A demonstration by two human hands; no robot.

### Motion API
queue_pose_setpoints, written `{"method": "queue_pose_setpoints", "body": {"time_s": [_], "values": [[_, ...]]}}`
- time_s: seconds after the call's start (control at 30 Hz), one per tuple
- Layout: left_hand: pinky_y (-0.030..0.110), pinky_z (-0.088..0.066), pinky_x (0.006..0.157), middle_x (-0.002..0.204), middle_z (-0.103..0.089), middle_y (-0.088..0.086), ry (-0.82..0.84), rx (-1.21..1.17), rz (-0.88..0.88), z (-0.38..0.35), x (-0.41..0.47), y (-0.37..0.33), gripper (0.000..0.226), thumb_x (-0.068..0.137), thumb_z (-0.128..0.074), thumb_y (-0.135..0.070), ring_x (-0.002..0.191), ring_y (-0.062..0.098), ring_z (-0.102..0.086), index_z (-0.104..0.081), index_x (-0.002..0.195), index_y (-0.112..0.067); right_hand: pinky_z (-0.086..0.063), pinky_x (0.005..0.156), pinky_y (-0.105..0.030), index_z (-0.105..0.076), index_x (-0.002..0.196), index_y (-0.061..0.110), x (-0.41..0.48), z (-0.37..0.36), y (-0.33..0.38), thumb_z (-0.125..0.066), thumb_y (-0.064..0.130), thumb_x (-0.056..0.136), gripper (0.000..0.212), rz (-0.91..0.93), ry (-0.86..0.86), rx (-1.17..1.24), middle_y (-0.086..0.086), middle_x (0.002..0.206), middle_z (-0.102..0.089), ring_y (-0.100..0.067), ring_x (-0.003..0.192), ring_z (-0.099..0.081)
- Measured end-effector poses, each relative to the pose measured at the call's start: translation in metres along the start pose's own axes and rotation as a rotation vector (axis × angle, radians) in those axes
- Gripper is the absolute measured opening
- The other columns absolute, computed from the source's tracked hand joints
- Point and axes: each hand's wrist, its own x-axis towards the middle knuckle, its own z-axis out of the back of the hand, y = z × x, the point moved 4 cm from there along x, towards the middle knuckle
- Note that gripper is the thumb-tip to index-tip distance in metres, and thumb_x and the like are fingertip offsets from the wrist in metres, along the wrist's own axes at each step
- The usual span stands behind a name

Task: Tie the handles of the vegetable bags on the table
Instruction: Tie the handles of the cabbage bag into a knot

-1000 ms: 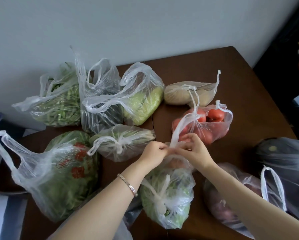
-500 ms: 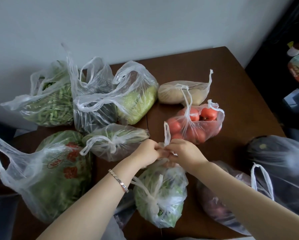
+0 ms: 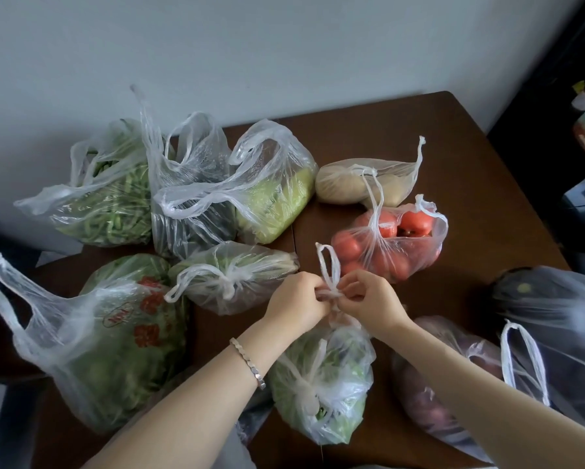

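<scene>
Our left hand and right hand each pinch the handles at the knot, centre frame, above the bag. The handle loop has shrunk since a second ago; we judge this knot nearly tight.

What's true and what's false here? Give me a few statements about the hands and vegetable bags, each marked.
1. The left hand and right hand pinch the bag handles between them. True.
2. The tomato bag lies left of the left hand. False: it lies just beyond the right hand.
3. A bracelet is on the left wrist. True.
4. The red-printed bag has its handles knotted. False: they stand loose and open.
</scene>
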Motion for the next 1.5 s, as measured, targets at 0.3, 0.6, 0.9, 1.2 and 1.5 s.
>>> {"method": "queue_pose_setpoints", "body": {"time_s": [0.3,0.6,0.9,1.2,1.5], "values": [[0.024,-0.045,0.063,0.075,-0.069,0.005,0.051,-0.226,0.04,-0.008,0.001,0.012,0.011,0.083,-0.064,-0.012,0.067,0.01,-0.058,-0.075,0.086,-0.01,-0.047,0.067,-0.015,-0.073,0.094,0.014,0.0,-0.001,-0.004,-0.07,-0.006,0.073,0.03,0.07,0.205,0.052,0.013,0.071,-0.066,0.001,0.064,-0.059],[0.01,-0.04,0.056,0.069,-0.061,-0.006,0.021,-0.468,0.256,-0.007,-0.001,0.022,0.016,0.088,-0.063,-0.02,0.063,0.0,-0.054,-0.071,0.09,-0.007,-0.045,0.066,-0.021,-0.067,0.072,0.01,-0.006,-0.007,0.01,-0.058,0.029,0.081,0.023,0.551,-0.095,-0.55,-0.004,0.079,-0.06,-0.018,0.074,-0.054],[0.025,-0.044,0.071,0.084,-0.071,0.009,-0.136,-0.316,0.288,-0.011,0.002,0.026,0.017,0.086,-0.063,-0.018,0.078,0.016,-0.06,-0.074,0.086,-0.005,-0.041,0.077,-0.036,-0.058,0.074,0.014,-0.021,-0.009,-0.001,-0.045,0.034,0.083,0.026,0.461,0.037,-0.464,0.002,0.087,-0.047,-0.017,0.087,-0.037],[0.022,-0.037,0.073,0.095,-0.071,0.012,-0.165,-0.257,0.381,-0.006,0.008,0.034,0.022,0.09,-0.058,-0.02,0.092,0.022,-0.062,-0.072,0.09,-0.003,-0.032,0.09,-0.028,-0.065,0.082,0.014,-0.015,-0.015,-0.007,-0.056,0.031,0.088,0.019,0.25,0.116,-0.384,0.001,0.095,-0.044,-0.018,0.097,-0.035],[0.036,-0.041,0.097,0.119,-0.051,0.008,-0.283,0.079,0.102,0.024,0.004,-0.017,0.025,0.088,-0.053,-0.017,0.113,0.027,-0.048,-0.06,0.112,-0.016,-0.045,0.079,-0.022,-0.058,0.113,0.018,-0.03,0.066,0.033,-0.055,0.032,0.089,0.027,0.015,0.098,-0.49,0.0,0.106,-0.06,-0.011,0.088,-0.055]]}}
